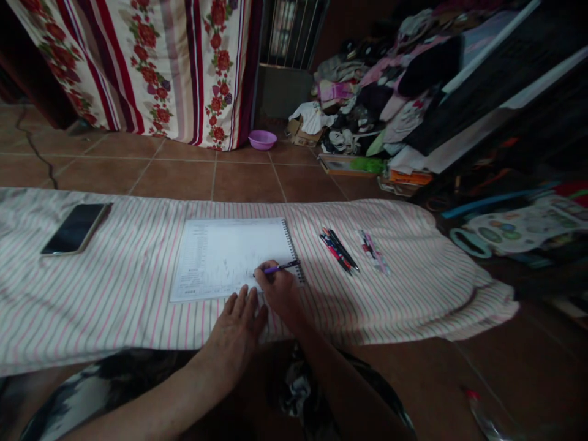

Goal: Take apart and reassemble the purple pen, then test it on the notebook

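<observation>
A spiral-bound pad (239, 245) lies open on the striped cloth, its wire coil on the right side. Faint pencil-like marks show on the lower middle of its white page, and print runs down its left margin. My right hand (278, 288) grips a purple pen (272, 269), the tip at the page or just above it. Flat at the pad's lower edge rests my left hand (239, 315), fingers stretched out and holding nothing. To the right of the pad are a bunch of pens and pencils (339, 250) and a clear packet (374, 251) with slim items.
A phone (76, 229) lies at the left on the striped cloth (138, 275). Beyond are a floral curtain (174, 73), a purple basin (262, 139) and a heap of clothes (386, 92). A clear bottle with a red cap (482, 416) is on the tiled floor at lower right.
</observation>
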`<control>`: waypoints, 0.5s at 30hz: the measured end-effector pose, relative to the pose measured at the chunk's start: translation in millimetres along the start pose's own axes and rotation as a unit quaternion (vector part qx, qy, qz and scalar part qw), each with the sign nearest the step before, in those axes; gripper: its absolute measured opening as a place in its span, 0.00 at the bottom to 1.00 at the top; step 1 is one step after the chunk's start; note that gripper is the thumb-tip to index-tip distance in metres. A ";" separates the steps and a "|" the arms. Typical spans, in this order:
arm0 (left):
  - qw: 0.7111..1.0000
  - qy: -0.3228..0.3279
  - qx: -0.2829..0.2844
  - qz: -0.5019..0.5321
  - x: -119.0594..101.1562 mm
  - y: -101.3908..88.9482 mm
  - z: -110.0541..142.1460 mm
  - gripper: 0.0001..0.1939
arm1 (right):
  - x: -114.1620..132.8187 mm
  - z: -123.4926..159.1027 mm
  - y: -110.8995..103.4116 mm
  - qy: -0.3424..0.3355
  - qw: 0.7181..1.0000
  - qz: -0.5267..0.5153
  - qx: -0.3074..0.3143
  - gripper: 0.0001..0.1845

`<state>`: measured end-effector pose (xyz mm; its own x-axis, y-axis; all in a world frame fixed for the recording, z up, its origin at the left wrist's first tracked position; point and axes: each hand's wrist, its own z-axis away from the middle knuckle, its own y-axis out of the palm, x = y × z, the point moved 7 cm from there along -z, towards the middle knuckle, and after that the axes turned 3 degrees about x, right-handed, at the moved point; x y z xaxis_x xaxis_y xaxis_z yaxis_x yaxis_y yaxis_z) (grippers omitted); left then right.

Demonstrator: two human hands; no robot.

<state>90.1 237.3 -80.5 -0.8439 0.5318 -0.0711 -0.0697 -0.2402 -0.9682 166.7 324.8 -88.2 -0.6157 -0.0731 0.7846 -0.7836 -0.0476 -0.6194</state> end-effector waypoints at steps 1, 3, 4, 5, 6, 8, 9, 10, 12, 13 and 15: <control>1.000 -0.001 0.000 -0.001 0.1 1.0 -0.4 0.25 | -0.1 -0.2 1.5 -0.003 1.000 0.014 0.007 0.08; 1.000 -0.003 -0.006 -0.003 0.7 3.4 -1.5 0.26 | -0.5 -0.6 3.8 -0.005 0.999 0.036 0.018 0.08; 1.000 -0.005 -0.012 -0.004 1.1 4.2 -2.1 0.26 | -0.8 -0.8 4.6 -0.005 0.999 0.042 0.021 0.08; 1.000 -0.006 -0.017 -0.007 1.4 4.9 -2.5 0.25 | -0.8 -0.9 5.2 -0.005 0.999 0.045 0.023 0.08; 1.000 -0.005 -0.021 -0.009 1.6 5.4 -2.8 0.25 | -0.5 -1.0 5.4 -0.007 0.999 0.047 0.023 0.09; 1.000 -0.003 -0.023 -0.013 1.7 5.8 -2.7 0.25 | 1.0 -1.1 4.9 -0.014 0.998 0.052 0.019 0.09; 1.000 -0.002 -0.024 -0.014 1.7 5.4 -2.4 0.25 | 1.7 -1.2 4.8 -0.017 0.998 0.057 0.019 0.09; 1.000 -0.002 -0.025 -0.014 1.6 4.7 -2.0 0.25 | 2.0 -1.2 5.0 -0.018 0.998 0.064 0.020 0.09; 1.000 -0.001 -0.026 -0.013 1.5 3.2 -1.0 0.25 | 0.9 -1.3 5.5 -0.013 0.997 0.073 0.023 0.09; 1.000 -0.001 -0.023 -0.012 1.3 2.9 -0.6 0.25 | 0.0 -1.3 5.8 -0.011 0.997 0.072 0.023 0.09; 1.000 0.001 -0.014 -0.012 1.0 3.2 -0.1 0.25 | -0.8 -0.8 5.9 -0.015 0.998 0.059 0.014 0.09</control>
<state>89.1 237.1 -83.7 -0.8414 0.5382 -0.0485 -0.0743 -0.2042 -0.9761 162.5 325.3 -92.5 -0.7011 -0.1090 0.7047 -0.7023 -0.0656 -0.7089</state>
